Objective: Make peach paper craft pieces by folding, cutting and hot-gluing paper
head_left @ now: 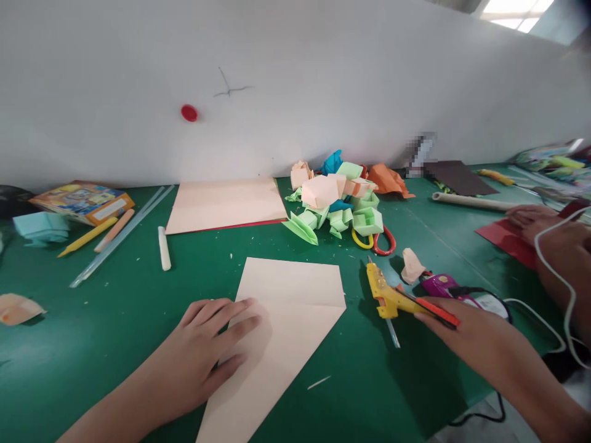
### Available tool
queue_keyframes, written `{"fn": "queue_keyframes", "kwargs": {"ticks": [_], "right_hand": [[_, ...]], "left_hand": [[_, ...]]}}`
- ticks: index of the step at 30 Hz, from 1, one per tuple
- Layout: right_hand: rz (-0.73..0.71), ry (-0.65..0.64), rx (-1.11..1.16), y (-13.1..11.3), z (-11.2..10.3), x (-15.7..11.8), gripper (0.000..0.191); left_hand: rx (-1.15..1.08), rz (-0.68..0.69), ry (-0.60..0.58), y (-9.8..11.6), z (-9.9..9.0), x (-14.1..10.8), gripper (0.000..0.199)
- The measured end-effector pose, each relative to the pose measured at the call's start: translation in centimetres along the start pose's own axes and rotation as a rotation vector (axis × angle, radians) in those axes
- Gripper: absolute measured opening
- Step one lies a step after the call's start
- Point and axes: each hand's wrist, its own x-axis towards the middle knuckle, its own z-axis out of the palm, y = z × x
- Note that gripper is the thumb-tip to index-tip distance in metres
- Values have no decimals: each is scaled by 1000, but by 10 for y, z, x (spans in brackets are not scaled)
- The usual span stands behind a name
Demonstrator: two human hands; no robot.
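Note:
My left hand (217,354) lies with spread fingers on the left edge of a cream paper sheet (286,326). The sheet has a crease across its upper part and a slanted right edge. At the right, my right hand (471,329) is closed around a slim orange-and-black tool (438,312) that looks like a craft knife. Its far end overlaps a yellow glue gun (381,286) on the table; whether they touch I cannot tell. A clear glue stick (393,333) shows below the glue gun.
Folded paper pieces (323,191) are heaped by the wall, with scissors handles (385,241) beside them. Cream sheets (226,203) lie behind. Crayons (90,237) and glue sticks (133,227) lie left. Another person's hands (545,234) hold red paper (505,240) near a white cord (570,289).

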Motion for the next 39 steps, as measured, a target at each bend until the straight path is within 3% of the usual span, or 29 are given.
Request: {"fn": "queue_keyframes", "kwargs": {"ticks": [4,7,9,12,16,20,25,39], "right_hand": [[29,131,105,-37,-23,-3,49],[-146,81,347,-94,-43,-3,53],[-343,-25,485,-136,-47,5,53],[-584,-123,646,-185,-38,26,55],[-774,-240,697,-220,-13,50,49],[-811,-312,545,-235,7,57,47],[-808,-375,471,-236,23,58,44],[-770,-407,434,-237,23,56,45]], "left_hand": [[32,-24,5,5,4,0,46],[46,2,36,6,11,0,45],[66,24,81,6,17,0,43],[105,36,164,8,20,-1,44],[103,81,173,12,14,-2,46],[92,64,127,12,12,-2,54],[80,77,118,13,12,-3,49],[145,53,138,13,13,-4,45]]}}
